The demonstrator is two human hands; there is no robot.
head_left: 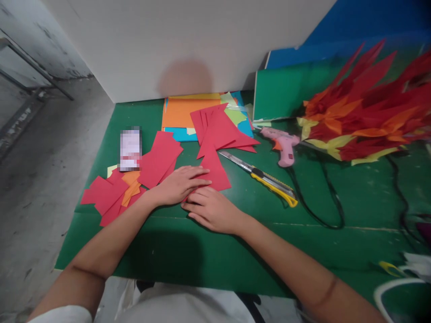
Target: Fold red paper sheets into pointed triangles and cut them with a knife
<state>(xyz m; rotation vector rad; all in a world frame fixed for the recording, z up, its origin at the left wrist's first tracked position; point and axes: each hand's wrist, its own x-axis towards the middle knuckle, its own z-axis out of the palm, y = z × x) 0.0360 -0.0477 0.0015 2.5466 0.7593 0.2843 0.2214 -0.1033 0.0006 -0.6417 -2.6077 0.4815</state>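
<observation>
My left hand (183, 183) lies across a red sheet of paper (217, 172), its fingers stretched out over the near part. Just below it, my right hand (212, 208) has bent fingers closed over the sheet's near left edge; the thumb is hidden. Both hands touch, and they cover much of that edge. Beyond the sheet, overlapping it, sits a pile of red paper pieces (215, 125). A yellow utility knife (274, 186) lies right of the hands with its blade out. More red rectangles (160, 159) lie to the left.
A blurred-out phone (130, 150) lies left, near red scraps (111, 193) and orange strips (131, 186). Coloured sheets (180, 112) are stacked by the white panel (188, 40). At right are a pink glue gun (283, 143), its black cord (311, 220) and a flame-like paper decoration (363, 112).
</observation>
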